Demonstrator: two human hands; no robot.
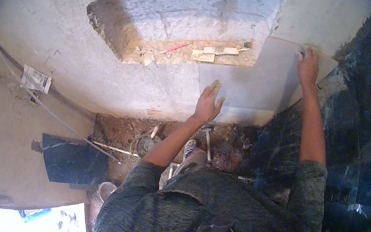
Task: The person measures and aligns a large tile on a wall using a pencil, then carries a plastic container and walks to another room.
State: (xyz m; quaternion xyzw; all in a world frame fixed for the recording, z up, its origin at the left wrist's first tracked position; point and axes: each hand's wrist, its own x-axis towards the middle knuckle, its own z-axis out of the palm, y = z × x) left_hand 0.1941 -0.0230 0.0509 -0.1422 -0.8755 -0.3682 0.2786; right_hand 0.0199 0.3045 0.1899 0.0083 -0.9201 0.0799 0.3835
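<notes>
- left hand (208, 102): held up before the panel (256, 85), near its left edge; fingers extended, nothing clasped; contact cannot be told.
- right hand (308, 69): well apart from the left, at the panel's upper right edge; whether it grips cannot be told.
- panel: grey and flat, on the wall (151, 90), below and to the right of the niche (190, 17).
- niche ledge (135, 52): bears a red pencil (176, 48) and pale blocks (203, 56).
- right: dark sheet (347, 143), veined.
- lower left: pale pole (53, 114), slanting; dark slab (72, 161), upright.
</notes>
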